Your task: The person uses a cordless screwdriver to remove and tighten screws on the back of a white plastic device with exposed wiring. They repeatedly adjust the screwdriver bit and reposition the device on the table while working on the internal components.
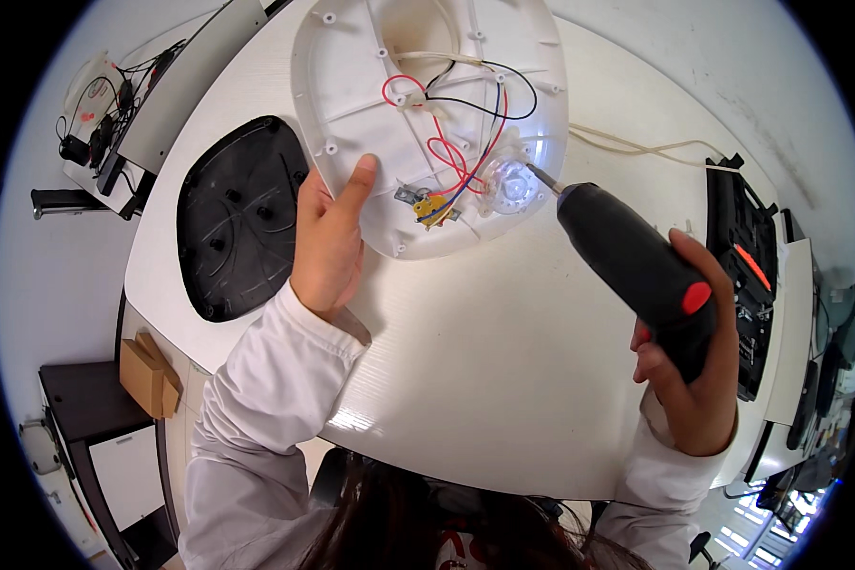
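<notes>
My left hand (334,228) grips the lower left rim of a white plastic housing (361,123), thumb inside and fingers behind. Red, blue and black wires loop across its ribbed inside. Near its lower edge sit a yellow component (431,210) with metal tabs and a clear round plastic part (515,186), lit bright. My right hand (693,351) is wrapped round the handle of a black cordless screwdriver (622,242) with red buttons. Its bit points up and left, the tip beside the clear part; whether it touches a screw I cannot tell.
On the white table (465,380), a black plastic base cover (242,218) lies left of the housing. An open black tool case (746,256) stands at the right edge. A pale cord (636,142) runs from the housing toward it. Cardboard boxes (147,375) rest on a dark cabinet at lower left.
</notes>
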The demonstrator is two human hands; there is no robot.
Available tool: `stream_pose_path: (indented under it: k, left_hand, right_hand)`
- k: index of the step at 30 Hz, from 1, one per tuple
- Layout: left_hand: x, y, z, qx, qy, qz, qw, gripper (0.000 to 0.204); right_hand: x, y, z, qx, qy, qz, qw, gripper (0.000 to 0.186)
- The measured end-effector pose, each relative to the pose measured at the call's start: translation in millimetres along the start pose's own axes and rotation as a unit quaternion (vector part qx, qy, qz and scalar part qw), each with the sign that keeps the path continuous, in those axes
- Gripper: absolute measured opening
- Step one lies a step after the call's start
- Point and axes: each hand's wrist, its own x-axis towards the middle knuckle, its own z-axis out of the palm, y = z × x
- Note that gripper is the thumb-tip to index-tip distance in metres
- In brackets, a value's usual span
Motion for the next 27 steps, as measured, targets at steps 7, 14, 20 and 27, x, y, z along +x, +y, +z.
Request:
stream_pose_path:
  k: [7, 14, 20, 27]
  left_hand:
    - [-0.5, 0.0, 2.0, 0.012, -0.003, -0.003, 1.0, 0.031]
    - [-1.9, 0.1, 3.4, 0.001, -0.002, -0.005, 1.0, 0.031]
    - [-3.0, 1.5, 2.8, -0.007, 0.004, -0.014, 1.0, 0.031]
    - [-2.9, 1.7, 2.9, -0.004, -0.004, -0.02, 1.0, 0.031]
  right_hand:
    - [0.7, -2.6, -0.8, 0.044, -0.012, -0.016, 0.999, 0.069]
    - [2.6, 0.9, -2.2, 0.006, -0.026, -0.053, 0.998, 0.067]
    - [-0.8, -6.4, -2.3, 0.124, 0.018, 0.001, 0.992, 0.069]
    - [0.3, 1.2, -6.7, 0.107, 0.02, -0.01, 0.994, 0.071]
